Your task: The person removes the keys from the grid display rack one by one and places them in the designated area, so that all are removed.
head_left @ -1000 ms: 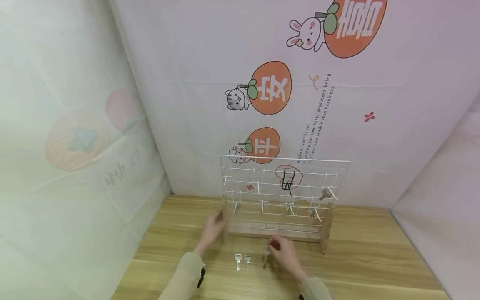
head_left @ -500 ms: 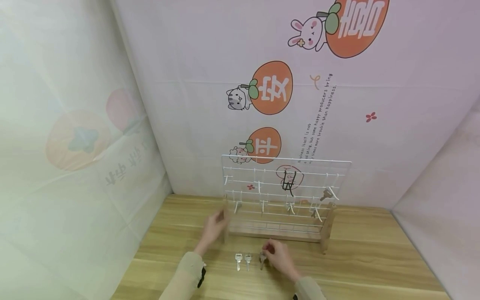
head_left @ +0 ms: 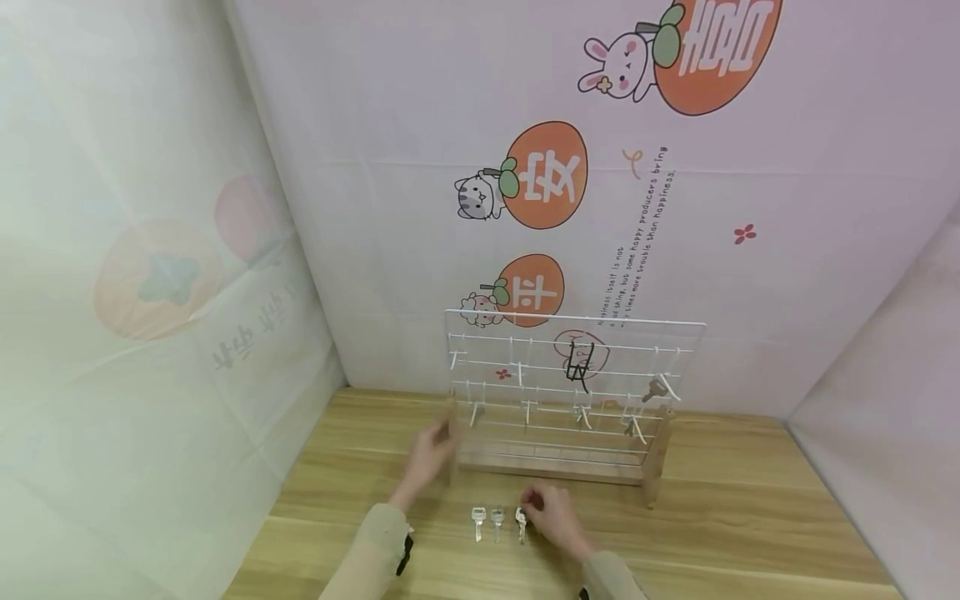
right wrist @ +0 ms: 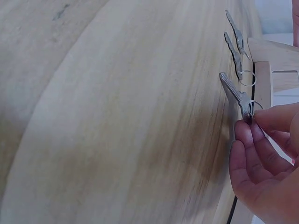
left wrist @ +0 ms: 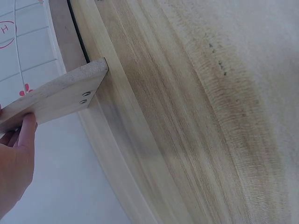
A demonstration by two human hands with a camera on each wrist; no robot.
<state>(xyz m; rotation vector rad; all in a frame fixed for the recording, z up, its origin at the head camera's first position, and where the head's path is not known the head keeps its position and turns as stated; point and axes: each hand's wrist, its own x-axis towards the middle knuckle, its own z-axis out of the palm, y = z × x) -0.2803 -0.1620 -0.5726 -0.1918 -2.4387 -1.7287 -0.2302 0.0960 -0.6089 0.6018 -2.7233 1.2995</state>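
Note:
My right hand (head_left: 553, 515) pinches a silver key (right wrist: 239, 97) by its head and small ring, the blade pointing away from the fingers, low over the wooden table. Two more silver keys, a left key (head_left: 478, 523) and a middle key (head_left: 497, 523), lie side by side on the table to its left. With my left hand (head_left: 431, 454) I grip the wooden side post (left wrist: 60, 95) of a white wire rack (head_left: 573, 318); in the left wrist view the fingers lie along the post, partly hidden behind it.
Several white hooks, such as the lower left hook (head_left: 476, 414), stick out of the rack. A dark key (head_left: 654, 388) hangs at the rack's upper right, and a black wire piece (head_left: 578, 363) near its middle. A printed cloth wall (head_left: 390, 250) stands behind.
My right hand has moved a little left and toward me, bringing its key down beside the two lying keys. The left hand has stayed on the side post.

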